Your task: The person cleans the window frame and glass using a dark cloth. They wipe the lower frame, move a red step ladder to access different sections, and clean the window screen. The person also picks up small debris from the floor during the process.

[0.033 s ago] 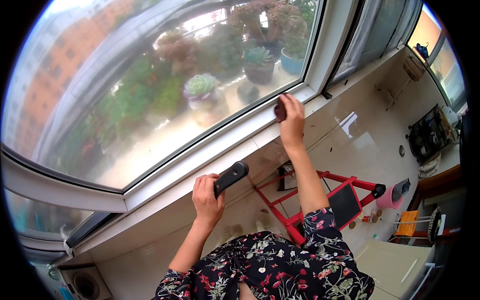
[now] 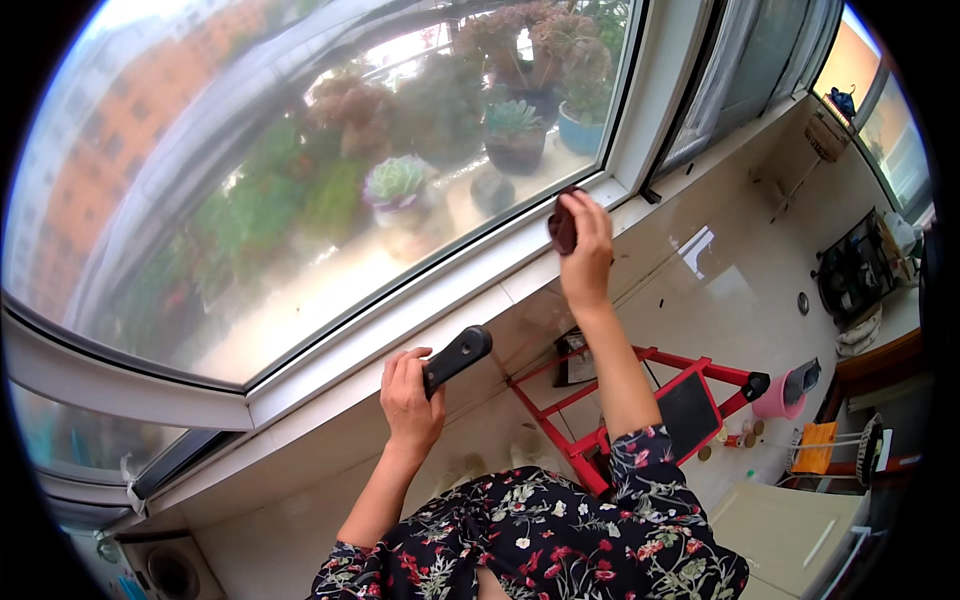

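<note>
My left hand [image 2: 408,400] is closed around a tool with a black handle [image 2: 460,357]. The handle points up and right, with a hole near its rounded end. Whatever is at the tool's other end is hidden by my hand. Farther right, my right hand [image 2: 588,250] grips a folded dark red cloth [image 2: 562,224] against the lower rail of the white window frame [image 2: 480,262], near its right corner. Above the rail is a hazy window pane [image 2: 300,240], with potted succulents [image 2: 395,185] visible behind it.
A tiled sill [image 2: 470,320] runs below the frame. A red step ladder [image 2: 640,400] with black treads stands on the floor below my right arm. Right of it are a pink bucket [image 2: 775,400], several small jars and a pale cabinet [image 2: 785,530]. A washing machine [image 2: 170,565] is at lower left.
Little differs. The dark red cloth shows slightly larger under my right fingers, and the black handle in my left hand sits a touch lower and farther left.
</note>
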{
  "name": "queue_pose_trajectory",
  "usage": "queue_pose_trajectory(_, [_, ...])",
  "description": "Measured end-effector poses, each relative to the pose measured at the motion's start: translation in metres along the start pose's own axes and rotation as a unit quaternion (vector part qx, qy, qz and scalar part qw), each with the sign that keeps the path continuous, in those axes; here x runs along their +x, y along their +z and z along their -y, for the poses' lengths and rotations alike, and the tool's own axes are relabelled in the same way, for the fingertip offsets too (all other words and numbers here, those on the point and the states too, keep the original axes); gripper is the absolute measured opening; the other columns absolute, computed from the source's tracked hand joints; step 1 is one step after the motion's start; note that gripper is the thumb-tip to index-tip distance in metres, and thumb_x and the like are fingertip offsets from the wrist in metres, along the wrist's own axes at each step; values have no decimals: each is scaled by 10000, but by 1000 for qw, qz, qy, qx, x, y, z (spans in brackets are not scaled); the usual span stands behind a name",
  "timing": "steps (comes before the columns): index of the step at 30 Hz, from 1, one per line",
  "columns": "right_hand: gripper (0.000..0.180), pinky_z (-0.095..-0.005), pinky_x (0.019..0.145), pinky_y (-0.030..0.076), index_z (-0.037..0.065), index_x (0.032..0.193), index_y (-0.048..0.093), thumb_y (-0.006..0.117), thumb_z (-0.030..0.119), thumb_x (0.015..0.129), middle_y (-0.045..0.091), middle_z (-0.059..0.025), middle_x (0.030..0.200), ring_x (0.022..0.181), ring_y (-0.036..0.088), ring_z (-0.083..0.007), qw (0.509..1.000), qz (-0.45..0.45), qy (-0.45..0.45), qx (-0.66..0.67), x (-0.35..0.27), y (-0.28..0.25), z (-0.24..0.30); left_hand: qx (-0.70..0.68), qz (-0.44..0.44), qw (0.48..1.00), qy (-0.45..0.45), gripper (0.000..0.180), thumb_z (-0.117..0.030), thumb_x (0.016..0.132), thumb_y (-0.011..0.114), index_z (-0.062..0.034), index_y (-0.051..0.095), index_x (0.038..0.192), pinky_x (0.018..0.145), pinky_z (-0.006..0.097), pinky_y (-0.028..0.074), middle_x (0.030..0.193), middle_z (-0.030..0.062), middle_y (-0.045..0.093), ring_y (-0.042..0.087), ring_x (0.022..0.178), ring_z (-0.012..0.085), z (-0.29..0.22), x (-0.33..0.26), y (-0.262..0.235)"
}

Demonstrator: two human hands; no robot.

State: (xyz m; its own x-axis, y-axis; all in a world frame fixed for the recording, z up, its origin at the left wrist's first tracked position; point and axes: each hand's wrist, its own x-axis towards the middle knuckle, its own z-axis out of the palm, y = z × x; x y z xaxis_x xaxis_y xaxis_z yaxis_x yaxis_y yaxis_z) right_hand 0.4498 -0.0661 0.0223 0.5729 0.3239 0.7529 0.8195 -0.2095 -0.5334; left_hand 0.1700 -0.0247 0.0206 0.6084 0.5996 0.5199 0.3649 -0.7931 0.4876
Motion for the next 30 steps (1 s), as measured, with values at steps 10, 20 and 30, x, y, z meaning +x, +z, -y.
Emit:
queue_pose_trajectory(10, [363,-402,931,457,52,1077,614,616,-35,725,607,-133,1148,1073,557,-333,999,25,23,23,12,-5,-33,136,2,991,17,277,26,630,636,-40,525,875,889,434,379,1103,75,620,515,1069,352,6,30,25])
queue_pose_trajectory(20, [400,-395,950,436,31,1077,560,581,-97,699,622,-138,1072,1065,553,-311,990,54,61,-117,45,5,-110,177,-68,978,90,109,-76,760,669,-59,570,804,784,376,382,910,55,650,588,952,273,21,40,45])
queue_pose_trajectory(30, [322,-397,876,471,37,960,583,566,-126,683,625,-140,1037,986,591,-334,999,49,-12,9,50,-7,-114,189,-94,969,132,88,-96,796,663,-65,581,782,777,364,382,872,43,653,598,895,250,29,39,47])
